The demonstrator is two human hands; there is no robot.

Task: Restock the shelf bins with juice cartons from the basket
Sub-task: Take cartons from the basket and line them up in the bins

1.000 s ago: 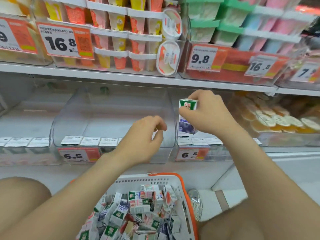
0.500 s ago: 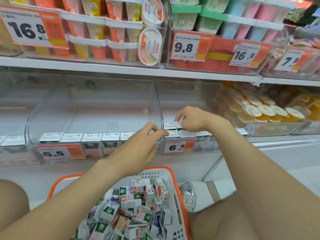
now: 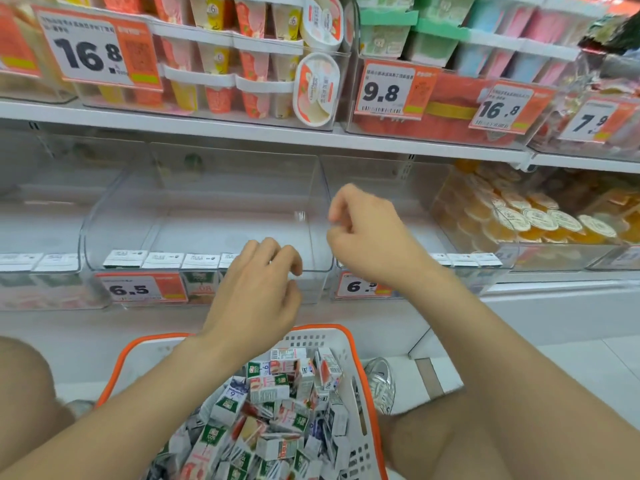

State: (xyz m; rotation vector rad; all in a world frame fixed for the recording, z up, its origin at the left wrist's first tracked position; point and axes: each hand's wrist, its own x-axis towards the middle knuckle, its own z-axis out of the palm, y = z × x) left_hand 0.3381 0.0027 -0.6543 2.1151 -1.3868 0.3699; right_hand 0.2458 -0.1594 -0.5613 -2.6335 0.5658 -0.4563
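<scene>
Your left hand [image 3: 256,289] and right hand [image 3: 367,233] both hung empty, fingers loosely curled, before the clear shelf bins [image 3: 207,216]. Juice cartons [image 3: 273,410] lay jumbled in the basket [image 3: 360,375] below. Risk: a careless grab could topple the front carton row [image 3: 162,259].

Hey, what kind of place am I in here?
Most likely a supermarket or convenience store aisle. Orange price tags hang on shelves of packaged dessert cups, clear shelf bins hold rows of cartons, and a shopping basket of juice cartons sits below both empty hands.
</scene>
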